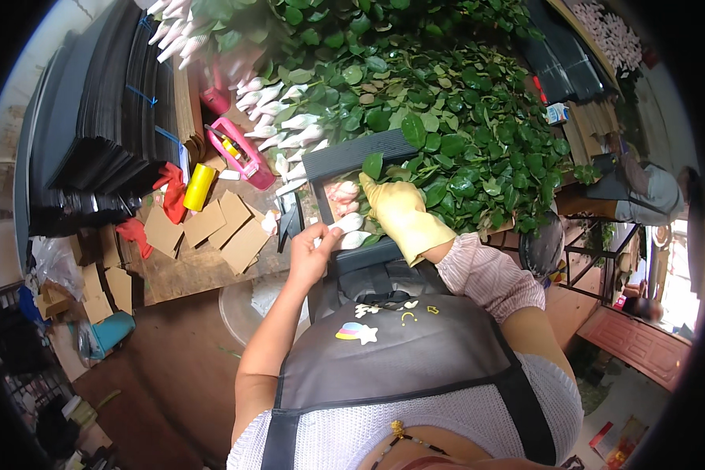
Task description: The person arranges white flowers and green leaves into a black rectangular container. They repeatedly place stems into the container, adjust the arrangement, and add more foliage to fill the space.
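Note:
My bare left hand (313,252) pinches a flower bud in a white sleeve (348,223) at the near end of a dark corrugated holder (360,157). A second white-sleeved bud (354,240) lies just below it. Inside the holder sit several pale pink rosebuds (342,193), bare of sleeves. My right hand, in a yellow glove (407,219), lies over the holder's right side, against the leafy stems (478,184). How its fingers are closed, and on what, is hidden by the glove and the leaves.
Left of the holder lie scissors (290,222), cardboard pieces (231,223), a yellow roll (201,186) and a pink tape dispenser (243,157). Stacked black corrugated sheets (102,117) stand far left. More white-sleeved buds (270,113) lie behind. A person (642,192) is at the right.

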The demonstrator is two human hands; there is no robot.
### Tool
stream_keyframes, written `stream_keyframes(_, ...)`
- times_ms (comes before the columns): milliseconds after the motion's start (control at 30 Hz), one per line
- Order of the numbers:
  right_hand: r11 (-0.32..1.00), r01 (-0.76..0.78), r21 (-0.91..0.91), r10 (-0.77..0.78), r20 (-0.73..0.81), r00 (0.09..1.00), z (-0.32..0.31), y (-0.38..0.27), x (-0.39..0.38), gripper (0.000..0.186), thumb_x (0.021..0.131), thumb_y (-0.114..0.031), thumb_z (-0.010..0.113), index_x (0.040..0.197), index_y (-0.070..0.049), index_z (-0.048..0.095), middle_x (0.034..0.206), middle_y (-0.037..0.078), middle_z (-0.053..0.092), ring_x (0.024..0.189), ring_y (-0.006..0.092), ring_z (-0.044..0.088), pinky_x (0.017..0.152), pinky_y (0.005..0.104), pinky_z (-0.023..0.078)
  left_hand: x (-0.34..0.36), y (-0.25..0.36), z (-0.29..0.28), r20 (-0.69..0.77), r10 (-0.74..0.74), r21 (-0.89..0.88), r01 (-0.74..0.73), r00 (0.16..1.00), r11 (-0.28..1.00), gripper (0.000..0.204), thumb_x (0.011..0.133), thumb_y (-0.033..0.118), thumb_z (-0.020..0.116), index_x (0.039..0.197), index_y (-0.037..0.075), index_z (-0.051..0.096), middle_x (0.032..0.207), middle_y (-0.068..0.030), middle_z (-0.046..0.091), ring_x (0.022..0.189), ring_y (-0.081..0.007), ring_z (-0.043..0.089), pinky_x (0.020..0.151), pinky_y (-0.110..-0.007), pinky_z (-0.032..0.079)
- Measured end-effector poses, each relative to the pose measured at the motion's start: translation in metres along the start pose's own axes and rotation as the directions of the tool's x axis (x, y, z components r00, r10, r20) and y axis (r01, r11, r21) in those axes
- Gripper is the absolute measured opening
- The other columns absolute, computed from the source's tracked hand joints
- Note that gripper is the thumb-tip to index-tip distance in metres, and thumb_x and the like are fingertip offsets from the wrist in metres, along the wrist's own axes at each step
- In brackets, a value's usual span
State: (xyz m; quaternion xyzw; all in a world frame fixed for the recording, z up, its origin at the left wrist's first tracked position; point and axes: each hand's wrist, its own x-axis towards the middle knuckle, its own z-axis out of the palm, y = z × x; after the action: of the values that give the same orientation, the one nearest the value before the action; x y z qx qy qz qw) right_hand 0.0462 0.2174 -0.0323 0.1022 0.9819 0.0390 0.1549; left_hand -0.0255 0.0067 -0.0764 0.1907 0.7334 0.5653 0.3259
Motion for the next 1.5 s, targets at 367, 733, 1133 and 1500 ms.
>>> stream_keyframes(367, 0.799, 0.235, 0.553, -0.193, -0.134, 0.972, -0.074, 0.032, -0.038, 0.030, 0.093, -0.033, 0.070, 0.114, -0.013, 0.072, 0.093, 0.015, 0.073, 0.086, 0.0363, 0.071, 0.081, 0.0478, 0.054, -0.037, -0.001, -0.060, -0.088, -0.152, 0.158, 0.165, 0.984, 0.974, 0.018, 0.086, 0.009, 0.069, 0.078, 0.002, 0.055, 0.078, -0.0041, 0.062, 0.078, -0.0152, 0.058, 0.076, -0.033, 0.050)
stream_keyframes(733, 0.952, 0.055, 0.300, -0.196, 0.462, 0.865, -0.010, -0.005, 0.010, 0.022, 0.089, -0.016, 0.064, 0.106, -0.007, 0.074, 0.099, 0.017, 0.075, 0.095, 0.0359, 0.074, 0.084, 0.0462, 0.057, 0.005, 0.001, -0.022, 0.289, -0.134, 0.330, 0.032, 0.948, 0.943, 0.035, 0.091, 0.036, 0.077, 0.094, 0.004, 0.066, 0.077, -0.0102, 0.066, 0.075, -0.0191, 0.061, 0.073, -0.037, 0.050)
stream_keyframes(1133, 0.921, 0.313, 0.234, -0.391, 0.562, 0.729, -0.054, 0.004, 0.009, 0.028, 0.091, -0.015, 0.060, 0.115, -0.007, 0.070, 0.105, 0.021, 0.073, 0.099, 0.0382, 0.072, 0.089, 0.0459, 0.056, -0.104, -0.017, -0.121, -0.011, -0.475, 0.828, 0.275, 0.880, 0.489, 0.034, 0.086, 0.044, 0.077, 0.100, 0.013, 0.073, 0.094, -0.0148, 0.072, 0.087, -0.0357, 0.068, 0.079, -0.045, 0.052)
stream_keyframes(1500, 0.961, -0.031, 0.275, -0.151, 0.614, 0.775, -0.033, -0.003, 0.007, 0.030, 0.096, -0.022, 0.057, 0.122, -0.013, 0.070, 0.118, 0.020, 0.070, 0.109, 0.0406, 0.069, 0.092, 0.0469, 0.056, 0.027, -0.011, 0.001, 0.081, 0.123, 0.337, -0.143, 0.989, 0.931, 0.105, 0.066, 0.047, 0.094, 0.143, 0.007, 0.034, 0.152, -0.0322, 0.026, 0.147, -0.0486, 0.023, 0.122, -0.052, 0.022)
